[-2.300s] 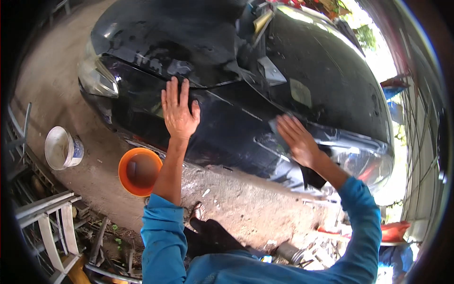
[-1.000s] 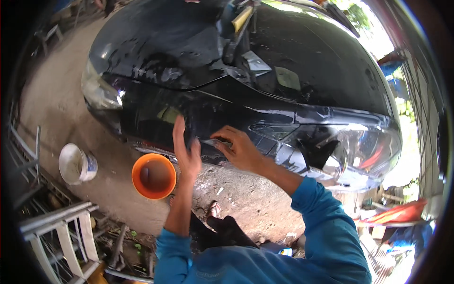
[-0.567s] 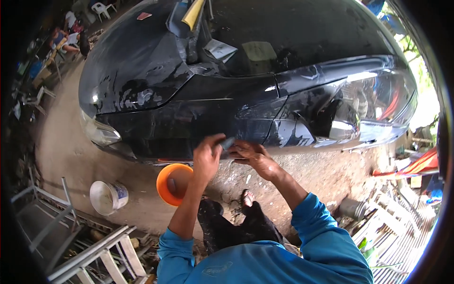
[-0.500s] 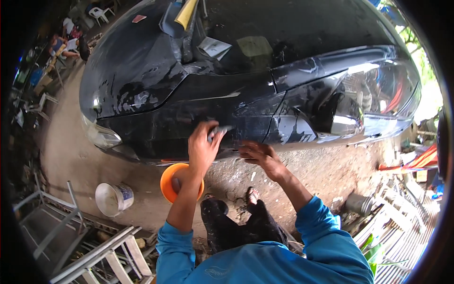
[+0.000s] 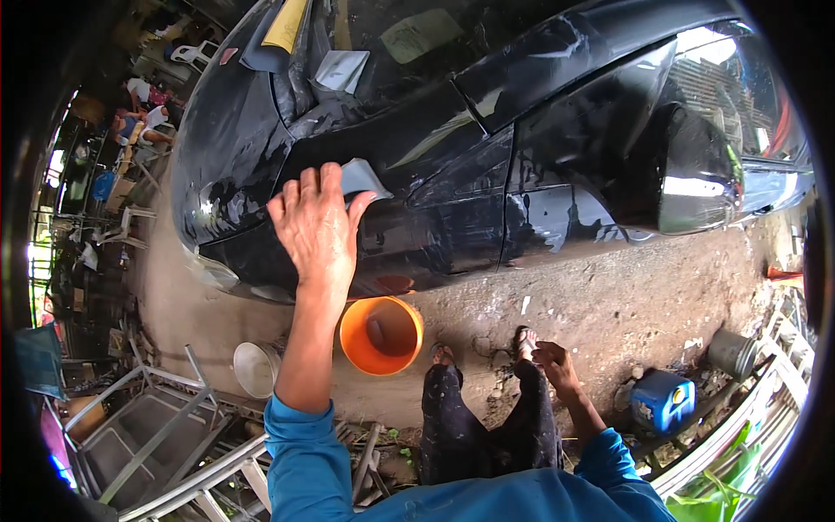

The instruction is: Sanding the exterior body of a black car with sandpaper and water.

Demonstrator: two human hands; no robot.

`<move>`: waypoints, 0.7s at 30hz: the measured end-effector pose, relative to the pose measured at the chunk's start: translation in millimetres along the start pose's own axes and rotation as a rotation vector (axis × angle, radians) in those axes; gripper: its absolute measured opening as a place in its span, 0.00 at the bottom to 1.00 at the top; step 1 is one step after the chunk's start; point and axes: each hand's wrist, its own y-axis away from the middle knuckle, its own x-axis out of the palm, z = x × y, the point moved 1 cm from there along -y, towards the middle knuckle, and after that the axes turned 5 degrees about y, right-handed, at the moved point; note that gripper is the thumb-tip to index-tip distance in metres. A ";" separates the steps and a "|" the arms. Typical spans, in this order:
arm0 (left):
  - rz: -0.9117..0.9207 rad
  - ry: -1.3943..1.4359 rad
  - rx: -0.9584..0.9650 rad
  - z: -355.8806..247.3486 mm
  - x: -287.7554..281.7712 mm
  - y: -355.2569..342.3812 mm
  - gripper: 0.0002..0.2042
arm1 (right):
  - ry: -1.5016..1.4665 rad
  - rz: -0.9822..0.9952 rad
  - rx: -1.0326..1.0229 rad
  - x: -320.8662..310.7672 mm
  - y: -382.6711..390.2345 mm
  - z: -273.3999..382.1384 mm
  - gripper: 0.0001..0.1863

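My left hand (image 5: 315, 224) lies over the wet black fender of the car (image 5: 417, 233). Its thumb and fingers hold a bent grey sheet of sandpaper (image 5: 364, 179), which sticks out to the right of the fingers. The palm side and part of the sheet are hidden. Lower down, my right hand (image 5: 558, 367) hangs near my right foot, away from the car. Its fingers are loosely bent, and nothing shows in them. An orange bucket (image 5: 416, 335) stands below the fender beside my left forearm, with a dark object inside.
A folded grey sheet (image 5: 341, 70) and a yellow strip (image 5: 285, 26) rest near the windshield. The side mirror (image 5: 700, 174) juts out at right. A white bucket (image 5: 255, 369), a metal frame (image 5: 156, 418) and a blue jug (image 5: 665, 400) stand around me. People sit at far left.
My left hand has moved up and left onto the fender with the sandpaper. My right hand has dropped away from the car to my side. The view has shifted.
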 end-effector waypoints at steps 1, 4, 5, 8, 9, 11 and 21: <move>0.005 -0.011 0.008 -0.9 -1.2 0.2 0.26 | 0.041 -0.011 0.000 -1.4 -3.5 -12.6 0.20; -0.011 -0.093 0.067 -1.9 -1.5 1.4 0.23 | 0.099 -0.016 0.036 -6.7 -20.7 -55.7 0.20; -0.034 -0.009 0.105 -1.5 0.4 2.3 0.21 | 0.083 -0.035 0.055 -6.5 -25.9 -69.0 0.20; -0.133 0.364 0.093 6.8 23.5 8.6 0.26 | -0.094 -0.114 0.039 -11.9 -25.8 -114.3 0.19; -0.133 0.447 0.066 11.1 31.9 11.3 0.28 | -0.103 -0.108 0.043 -13.1 -22.3 -127.2 0.19; -0.130 0.519 0.044 20.5 48.3 17.7 0.31 | 0.029 -0.175 0.250 -17.5 -14.6 -154.7 0.14; -0.516 0.471 0.233 -30.9 63.2 -33.5 0.38 | -0.124 -0.345 0.527 -73.4 50.5 -311.7 0.16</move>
